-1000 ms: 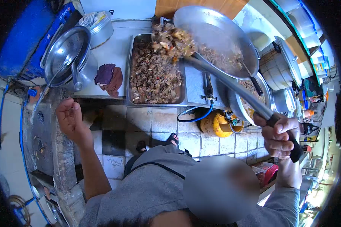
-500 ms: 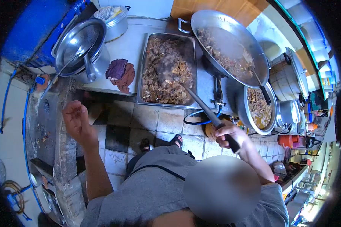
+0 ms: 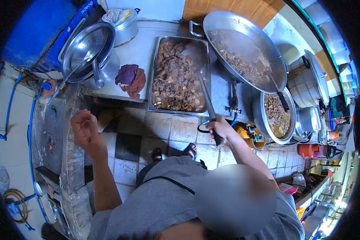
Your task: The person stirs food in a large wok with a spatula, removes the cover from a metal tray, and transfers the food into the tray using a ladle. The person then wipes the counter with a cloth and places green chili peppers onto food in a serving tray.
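White counter (image 3: 144, 50) holds a shiny metal tray (image 3: 178, 111) full of brown chopped meat (image 3: 174, 82). The right hand (image 3: 221, 130) grips a long grey metal ladle (image 3: 207, 94), its round end in the meat. The left hand (image 3: 84, 130) is half open, fingers curled, above the square-tiled floor (image 3: 158, 128). A big round silver pan (image 3: 232, 22) is beside the tray.

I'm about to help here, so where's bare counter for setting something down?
The widest patch of counter lies between the silver pot, the cloths and the tray. A narrower strip separates the tray from the burner. It is crowded rightward, where the wok, basin and tall pot cluster.
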`<action>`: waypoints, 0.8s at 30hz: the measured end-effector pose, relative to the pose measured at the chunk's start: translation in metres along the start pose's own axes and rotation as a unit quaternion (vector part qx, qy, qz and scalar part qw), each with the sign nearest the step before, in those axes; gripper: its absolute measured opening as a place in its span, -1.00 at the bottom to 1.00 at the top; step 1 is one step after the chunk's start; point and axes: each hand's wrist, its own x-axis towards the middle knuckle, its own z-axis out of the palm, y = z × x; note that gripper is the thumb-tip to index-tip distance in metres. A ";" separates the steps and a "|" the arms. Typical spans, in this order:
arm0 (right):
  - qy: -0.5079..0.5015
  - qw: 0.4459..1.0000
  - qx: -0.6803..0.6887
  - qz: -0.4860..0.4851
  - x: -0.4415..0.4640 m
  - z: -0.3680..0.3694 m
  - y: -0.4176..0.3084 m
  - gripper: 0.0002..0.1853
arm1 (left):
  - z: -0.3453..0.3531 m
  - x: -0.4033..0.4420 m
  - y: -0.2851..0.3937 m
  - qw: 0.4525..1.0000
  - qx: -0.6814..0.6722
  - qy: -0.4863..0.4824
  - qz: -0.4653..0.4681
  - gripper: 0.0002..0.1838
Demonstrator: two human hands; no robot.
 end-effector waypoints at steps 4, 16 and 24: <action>0.049 0.995 -0.079 -0.030 0.027 0.005 -0.005 -0.94 | -0.015 -0.004 -0.009 1.000 -0.004 0.009 -0.009 -0.82; 0.279 0.779 -0.549 -0.114 0.083 -0.005 0.008 -0.66 | -0.033 -0.010 0.001 0.998 0.045 0.023 -0.021 -0.82; 0.296 0.815 -0.465 -0.180 0.045 -0.005 0.077 -0.59 | 0.002 -0.014 -0.046 0.983 0.057 -0.126 -0.120 -0.83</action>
